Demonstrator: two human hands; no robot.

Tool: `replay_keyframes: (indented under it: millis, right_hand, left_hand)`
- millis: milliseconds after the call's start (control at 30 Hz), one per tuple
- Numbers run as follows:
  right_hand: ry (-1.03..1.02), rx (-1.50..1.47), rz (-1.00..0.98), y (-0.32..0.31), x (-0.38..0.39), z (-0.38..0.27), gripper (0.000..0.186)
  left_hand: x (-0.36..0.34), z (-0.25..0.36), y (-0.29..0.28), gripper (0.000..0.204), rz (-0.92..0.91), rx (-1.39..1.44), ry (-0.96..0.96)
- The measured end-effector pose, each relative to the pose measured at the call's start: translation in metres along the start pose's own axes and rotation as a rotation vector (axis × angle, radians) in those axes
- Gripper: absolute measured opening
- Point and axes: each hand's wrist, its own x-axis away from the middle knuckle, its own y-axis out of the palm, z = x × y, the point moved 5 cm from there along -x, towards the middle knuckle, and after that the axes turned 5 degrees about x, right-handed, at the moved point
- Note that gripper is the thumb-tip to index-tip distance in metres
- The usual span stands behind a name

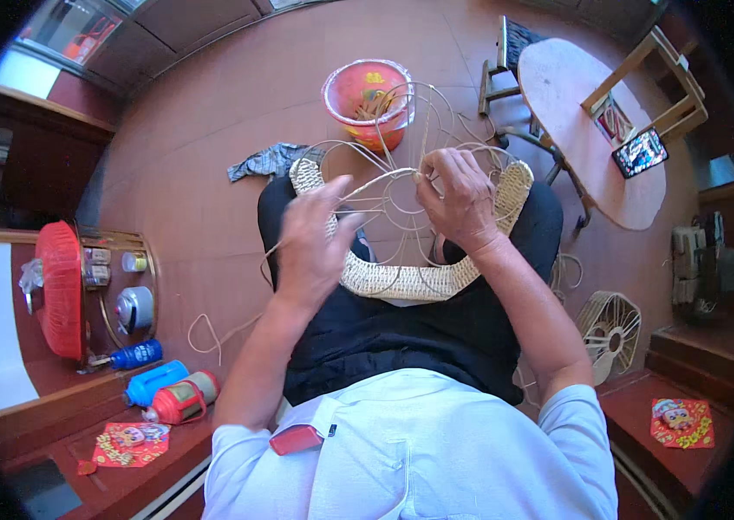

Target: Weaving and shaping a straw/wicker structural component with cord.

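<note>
A cream woven U-shaped piece (406,279) with a thin looped frame (401,209) rests across my dark-trousered lap. My right hand (458,195) pinches the frame and a pale cord near its centre, its fingertips partly hidden. My left hand (310,247) hovers over the piece's left arm, slightly blurred, thumb and fingers apart. The cord (370,180) runs from my right fingertips toward that hand and passes behind it; whether it touches the fingers I cannot tell.
A red bucket (388,134) holding strips stands ahead beside a cloth (258,165). An oval table (557,104) with a phone (640,153) and chair is right, above a woven round frame (610,338). A stand with red cover (63,290), kettle (133,308) and flasks (178,399) is left.
</note>
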Motion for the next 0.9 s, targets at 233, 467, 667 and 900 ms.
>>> replay_keyframes:
  millis: [233, 467, 667, 900]
  right_hand:
    - [0.020, -0.005, -0.021, -0.001, 0.000, 0.001, 0.019]
    - [0.016, 0.012, -0.038, -0.003, 0.001, 0.004, 0.018]
    - [0.006, 0.005, -0.021, -0.001, -0.001, 0.001, 0.020]
    - [-0.039, 0.000, -0.019, -0.001, 0.001, -0.001, 0.015]
  left_hand:
    - [-0.078, 0.019, 0.034, 0.019, -0.230, 0.144, 0.174]
    - [-0.123, 0.023, 0.035, 0.014, -0.571, 0.070, 0.199]
    - [-0.162, 0.005, 0.064, 0.019, -0.381, 0.062, 0.203]
    - [-0.152, 0.011, 0.075, 0.016, -0.191, -0.097, 0.391]
